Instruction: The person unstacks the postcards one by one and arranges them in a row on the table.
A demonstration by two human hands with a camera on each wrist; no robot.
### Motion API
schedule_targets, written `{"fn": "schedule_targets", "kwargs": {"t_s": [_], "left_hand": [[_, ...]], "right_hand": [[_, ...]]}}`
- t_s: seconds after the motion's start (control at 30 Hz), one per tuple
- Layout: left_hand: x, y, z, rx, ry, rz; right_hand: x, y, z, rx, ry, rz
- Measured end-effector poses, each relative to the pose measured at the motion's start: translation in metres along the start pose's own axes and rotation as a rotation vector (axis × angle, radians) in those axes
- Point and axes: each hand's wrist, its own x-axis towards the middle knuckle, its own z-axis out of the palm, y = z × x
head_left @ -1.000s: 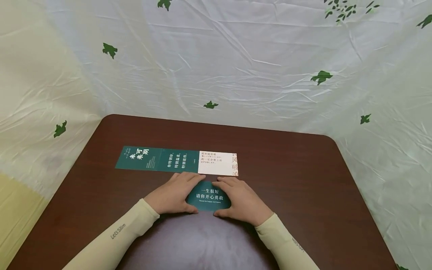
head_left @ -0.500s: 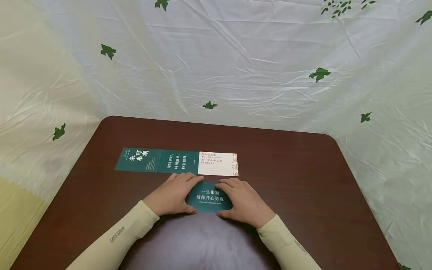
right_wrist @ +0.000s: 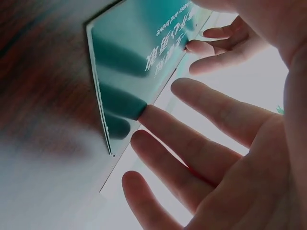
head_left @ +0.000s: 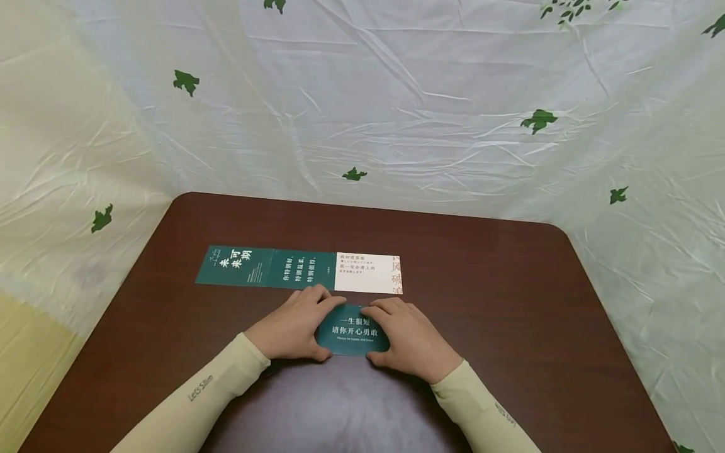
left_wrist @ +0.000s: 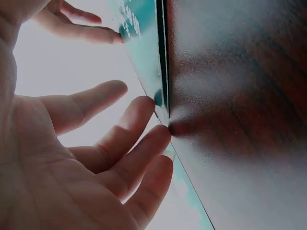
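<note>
A teal card (head_left: 355, 343) with white lettering lies on the table between both hands. My left hand (head_left: 291, 327) is at its left side, thumb by the near edge and fingers by the far one. In the left wrist view, fingertips reach the edge of the card (left_wrist: 139, 52). At the right side my right hand (head_left: 413, 336) mirrors this, fingers spread. The right wrist view has one fingertip touching the edge of the card (right_wrist: 115, 67). Beyond the hands lie a teal card (head_left: 260, 267), a second teal card (head_left: 314, 270) and a white card (head_left: 365, 275), end to end.
The brown table (head_left: 498, 314) has rounded far corners. A pale curtain (head_left: 430, 145) with green leaf prints hangs around its back and sides. A bright glare patch lies on the wood at the near edge.
My right hand has shifted slightly right, and the gap between the two thumbs is a little wider. The near card has slid slightly to the right. The row of cards is unchanged.
</note>
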Motion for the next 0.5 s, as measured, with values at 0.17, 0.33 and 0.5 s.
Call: {"fn": "schedule_targets", "kwargs": {"t_s": [0.17,0.33,0.5], "left_hand": [[0.0002,-0.0011,0.0002,-0.023,0.002,0.003],[0.0011,-0.0026,0.0007,-0.038,0.011,0.02],[0.0012,-0.0038,0.0008,-0.038,0.002,0.043]], "right_hand": [[-0.0008,0.0016,0.0003,-0.009,0.032,-0.019],[-0.002,0.0034,-0.0018,-0.008,0.052,-0.018],[-0.0022,0.0045,-0.0036,0.0,0.045,-0.015]]}}
